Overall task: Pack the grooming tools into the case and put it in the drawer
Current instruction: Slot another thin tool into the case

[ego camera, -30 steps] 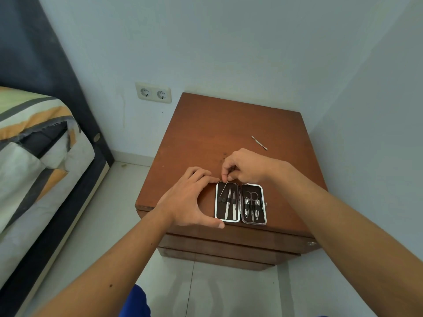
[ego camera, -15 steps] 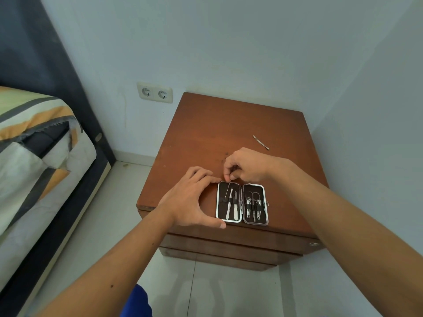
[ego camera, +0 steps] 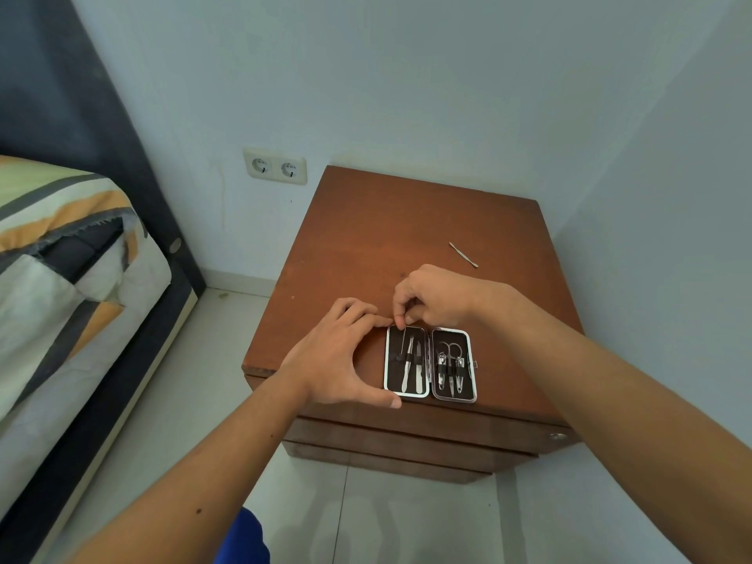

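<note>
1. Two hands meet at an open grooming case (ego camera: 430, 363) lying flat near the nightstand (ego camera: 366, 246) front edge, its hinge running front to back.
2. Left hand (ego camera: 346, 356) braces the case's left side, thumb and fingers spread in an arc.
3. Right hand (ego camera: 431, 297) pinches a thin tool (ego camera: 404, 340), tip pointing toward the viewer, into the left half.
4. One loose slim tool (ego camera: 463, 254) lies diagonally farther back.

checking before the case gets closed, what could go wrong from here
The loose tool lying far back on the nightstand could be left out. The thin tool the right hand is threading under the strap may slip free. The case sits near the front edge and could be nudged off.
</note>
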{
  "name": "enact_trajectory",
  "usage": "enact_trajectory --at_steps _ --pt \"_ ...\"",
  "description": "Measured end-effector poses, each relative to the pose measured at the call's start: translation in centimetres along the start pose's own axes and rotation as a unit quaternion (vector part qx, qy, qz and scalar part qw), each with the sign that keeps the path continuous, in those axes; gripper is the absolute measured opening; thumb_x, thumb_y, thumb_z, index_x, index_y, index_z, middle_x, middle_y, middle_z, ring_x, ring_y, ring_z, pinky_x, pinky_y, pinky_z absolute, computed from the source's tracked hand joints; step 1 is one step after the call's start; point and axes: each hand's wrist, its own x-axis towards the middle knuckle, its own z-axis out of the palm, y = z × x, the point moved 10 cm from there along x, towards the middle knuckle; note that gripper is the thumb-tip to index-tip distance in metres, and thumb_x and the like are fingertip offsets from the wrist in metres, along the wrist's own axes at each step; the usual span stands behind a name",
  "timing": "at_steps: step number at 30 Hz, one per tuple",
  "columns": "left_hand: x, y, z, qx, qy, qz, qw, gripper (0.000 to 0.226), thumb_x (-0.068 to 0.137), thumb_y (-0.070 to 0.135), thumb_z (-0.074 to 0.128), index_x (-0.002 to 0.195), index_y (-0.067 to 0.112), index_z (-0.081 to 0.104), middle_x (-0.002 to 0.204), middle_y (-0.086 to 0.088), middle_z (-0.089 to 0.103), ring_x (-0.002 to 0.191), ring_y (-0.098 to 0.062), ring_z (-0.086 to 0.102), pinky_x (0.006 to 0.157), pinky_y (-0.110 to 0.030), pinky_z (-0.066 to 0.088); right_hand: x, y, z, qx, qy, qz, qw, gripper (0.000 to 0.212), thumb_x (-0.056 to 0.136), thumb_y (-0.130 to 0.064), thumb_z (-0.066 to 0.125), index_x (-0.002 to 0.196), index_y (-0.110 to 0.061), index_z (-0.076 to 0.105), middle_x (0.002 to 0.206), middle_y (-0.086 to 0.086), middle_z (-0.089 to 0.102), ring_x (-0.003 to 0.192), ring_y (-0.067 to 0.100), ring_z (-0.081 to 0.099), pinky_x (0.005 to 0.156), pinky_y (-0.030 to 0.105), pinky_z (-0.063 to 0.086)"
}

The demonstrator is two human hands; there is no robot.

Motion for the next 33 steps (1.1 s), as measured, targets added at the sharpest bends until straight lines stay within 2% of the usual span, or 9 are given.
enact_trajectory --at_steps 4,9,11,15,19,24,29,33 --pt "0.0 0.0 0.0 0.000 -0.004 -0.001 1.000 0.120 0.060 0.091 0.078 0.155 0.026 0.046 0.150 0.014 0.041 0.147 -0.007 0.022 0.122 -0.036 0.032 -0.3 -0.6 -0.1 0.011 0.023 -0.014 1.000 0.023 0.086 -0.003 0.072 0.089 -0.024 0.082 0.088 -0.006 0.076 0.081 0.011 0.067 0.081 0.033 0.055" --pt "-0.2 -0.2 -0.2 -0.002 0.013 0.005 1.000 0.123 0.057 0.093 0.078 0.155 0.025 0.049 0.148 0.013 0.043 0.147 -0.009 0.025 0.122 -0.035 0.034 -1.8 0.0 -0.3 0.063 0.107 0.012 0.992 0.013 0.085 -0.014 0.084 0.096 -0.021 0.082 0.085 -0.007 0.079 0.074 -0.002 0.067 0.080 0.020 0.056" --pt "-0.1 0.0 -0.1 -0.003 0.015 0.007 1.000 0.121 0.057 0.092 0.079 0.154 0.025 0.050 0.148 0.013 0.043 0.147 -0.008 0.026 0.121 -0.033 0.033 -2.6 0.3 0.3 0.064 0.137 0.027 0.988 0.013 0.086 -0.020 0.084 0.098 -0.023 0.083 0.090 -0.008 0.077 0.077 0.000 0.068 0.084 0.025 0.058" --pt "-0.1 0.2 -0.2 -0.005 0.019 0.008 1.000 0.119 0.058 0.091 0.080 0.153 0.024 0.051 0.146 0.014 0.044 0.146 -0.007 0.026 0.120 -0.031 0.033 -4.0 0.2 0.9 0.072 0.204 0.032 0.976 0.014 0.088 -0.013 0.080 0.100 -0.019 0.084 0.101 -0.004 0.075 0.088 0.017 0.072 0.090 0.040 0.057" --pt "-0.1 0.1 -0.1 -0.005 0.011 0.006 1.000 0.120 0.058 0.092 0.078 0.153 0.025 0.049 0.147 0.014 0.043 0.145 -0.006 0.026 0.120 -0.033 0.034 -5.2 -0.6 1.0 0.079 0.253 0.031 0.964 0.023 0.091 -0.011 0.075 0.110 -0.021 0.082 0.106 -0.006 0.076 0.093 0.014 0.072 0.092 0.037 0.057" --pt "-0.1 0.2 -0.1 -0.003 0.009 0.005 1.000 0.120 0.059 0.092 0.078 0.154 0.024 0.048 0.147 0.016 0.041 0.144 -0.005 0.024 0.120 -0.031 0.033 -6.9 -0.2 2.7 0.127 0.274 0.061 0.951 0.051 0.092 -0.022 0.076 0.142 -0.026 0.064 0.128 -0.009 0.074 0.109 0.008 0.069 0.102 0.030 0.054" --pt "-0.1 0.2 -0.2 -0.006 0.014 0.006 1.000 0.120 0.058 0.093 0.077 0.153 0.025 0.049 0.144 0.017 0.042 0.143 -0.005 0.026 0.119 -0.031 0.035 -7.7 0.3 3.2 0.125 0.280 0.077 0.949 0.060 0.088 -0.041 0.077 0.143 -0.025 0.061 0.129 -0.014 0.067 0.122 0.004 0.058 0.109 0.029 0.046" --pt "-0.1 0.2 -0.1 -0.005 0.014 0.008 1.000 0.118 0.060 0.092 0.078 0.153 0.026 0.049 0.144 0.017 0.042 0.142 -0.004 0.026 0.118 -0.030 0.035 -7.3 0.3 4.2 0.123 0.240 0.085 0.959 0.073 0.082 -0.054 0.079 0.144 -0.022 0.060 0.130 -0.015 0.054 0.122 0.007 0.047 0.105 0.020 0.035"
